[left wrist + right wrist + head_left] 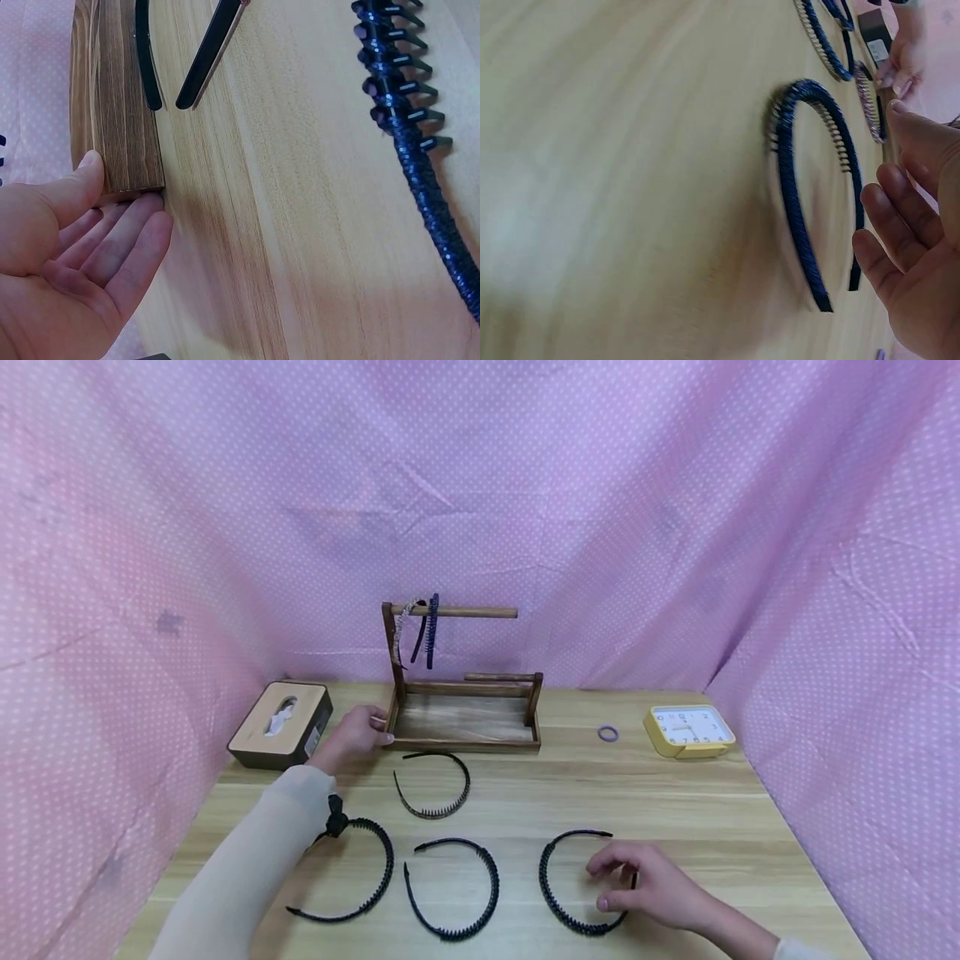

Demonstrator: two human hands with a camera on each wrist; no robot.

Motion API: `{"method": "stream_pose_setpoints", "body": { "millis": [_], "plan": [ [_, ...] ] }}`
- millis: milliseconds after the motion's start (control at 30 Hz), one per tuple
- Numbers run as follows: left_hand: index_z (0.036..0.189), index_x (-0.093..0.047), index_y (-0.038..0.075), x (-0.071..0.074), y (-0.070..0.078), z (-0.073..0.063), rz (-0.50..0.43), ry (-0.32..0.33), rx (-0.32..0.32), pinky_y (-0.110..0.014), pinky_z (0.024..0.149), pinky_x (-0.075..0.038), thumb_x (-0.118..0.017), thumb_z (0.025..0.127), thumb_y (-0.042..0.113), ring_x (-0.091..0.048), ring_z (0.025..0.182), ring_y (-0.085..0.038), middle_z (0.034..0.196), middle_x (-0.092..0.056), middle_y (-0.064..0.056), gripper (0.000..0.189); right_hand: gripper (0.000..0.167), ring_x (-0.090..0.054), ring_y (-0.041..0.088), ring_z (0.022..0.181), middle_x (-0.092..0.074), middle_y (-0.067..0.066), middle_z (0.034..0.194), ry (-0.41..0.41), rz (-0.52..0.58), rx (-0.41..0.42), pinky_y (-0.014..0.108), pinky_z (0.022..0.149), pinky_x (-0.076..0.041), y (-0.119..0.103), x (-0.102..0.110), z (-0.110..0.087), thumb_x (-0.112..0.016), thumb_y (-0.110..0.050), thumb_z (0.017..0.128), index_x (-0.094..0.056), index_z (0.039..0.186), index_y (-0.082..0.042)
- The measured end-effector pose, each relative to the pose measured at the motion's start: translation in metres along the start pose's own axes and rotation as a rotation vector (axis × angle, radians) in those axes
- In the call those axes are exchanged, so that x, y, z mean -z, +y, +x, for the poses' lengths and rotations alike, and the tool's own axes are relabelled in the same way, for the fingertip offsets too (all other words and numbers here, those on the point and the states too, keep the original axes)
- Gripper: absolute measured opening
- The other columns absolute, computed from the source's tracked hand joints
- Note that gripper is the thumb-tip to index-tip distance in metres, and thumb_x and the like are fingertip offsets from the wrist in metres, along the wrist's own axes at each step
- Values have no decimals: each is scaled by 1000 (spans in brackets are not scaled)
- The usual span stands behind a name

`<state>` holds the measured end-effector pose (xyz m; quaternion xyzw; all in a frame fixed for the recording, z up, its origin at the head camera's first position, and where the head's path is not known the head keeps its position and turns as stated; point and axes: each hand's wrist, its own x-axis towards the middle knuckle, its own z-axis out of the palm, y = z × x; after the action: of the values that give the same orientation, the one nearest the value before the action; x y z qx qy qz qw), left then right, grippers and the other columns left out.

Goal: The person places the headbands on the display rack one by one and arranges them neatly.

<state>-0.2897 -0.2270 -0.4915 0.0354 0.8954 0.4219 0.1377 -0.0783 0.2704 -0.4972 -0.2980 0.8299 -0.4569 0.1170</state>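
Observation:
At the back of the table, my left hand (356,732) holds the left end of a wooden rack (465,746). The left wrist view shows the thumb (90,169) against one side of the wood and the fingers at its end. Two headbands hang on the upper bar, one dark blue (432,631) and one silvery (399,631). My right hand (648,885) hovers over the right side of a dark toothed headband (551,897), fingers loosely bent and gripping nothing; they hide part of it.
More headbands lie on the table: a dark one (492,893) in front, a bow-trimmed one (388,860) under the left forearm, and a thinner one (466,783) before the rack. A tissue box (258,727) stands left; a purple ring (607,733) and yellow clock (690,731) sit right.

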Motion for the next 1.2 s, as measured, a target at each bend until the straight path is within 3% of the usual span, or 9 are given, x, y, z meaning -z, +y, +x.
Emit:
{"method": "stream_pose_setpoints", "body": {
  "millis": [200, 567, 800, 933, 1200],
  "plan": [
    [136, -50, -14, -1, 0, 0, -3, 7, -16, -33, 83, -58, -71, 94, 2, -66, 112, -39, 126, -64, -33, 50, 33, -69, 20, 91, -76, 5, 104, -73, 62, -3, 29, 69, -57, 7, -10, -4, -84, -18, 85, -71, 114, -10],
    [136, -50, -15, 0, 0, -1, 0, 10, -18, -35, 84, -59, -71, 93, 1, -66, 112, -40, 125, -64, -34, 50, 35, -66, 11, 86, -75, -2, 105, -150, 54, -45, 26, 66, -56, 9, -23, -5, -85, -28, 84, -72, 114, -16],
    [137, -50, -15, 0, -1, 0, -4, 7, -18, -35, 83, -59, -71, 94, 2, -67, 111, -39, 125, -64, -34, 50, 36, -62, 4, 91, -73, -6, 107, -134, 13, -43, 23, 73, -53, 9, -30, -7, -86, -31, 83, -73, 114, -18],
    [137, -50, -15, -1, -2, 0, -4, 7, -19, -35, 82, -59, -71, 94, 2, -66, 112, -39, 126, -64, -34, 51, 36, -61, 2, 96, -72, -10, 107, -106, -60, -1, 22, 78, -51, 11, -35, -7, -86, -33, 82, -73, 113, -22],
    [137, -50, -15, -1, -4, 1, -2, 16, -15, -38, 86, -60, -73, 93, 2, -67, 112, -40, 127, -64, -34, 53, 31, -57, 0, 92, -69, -11, 105, -84, -156, 88, 20, 73, -50, 11, -42, -4, -87, -27, 82, -74, 110, -23]
  ]
}}
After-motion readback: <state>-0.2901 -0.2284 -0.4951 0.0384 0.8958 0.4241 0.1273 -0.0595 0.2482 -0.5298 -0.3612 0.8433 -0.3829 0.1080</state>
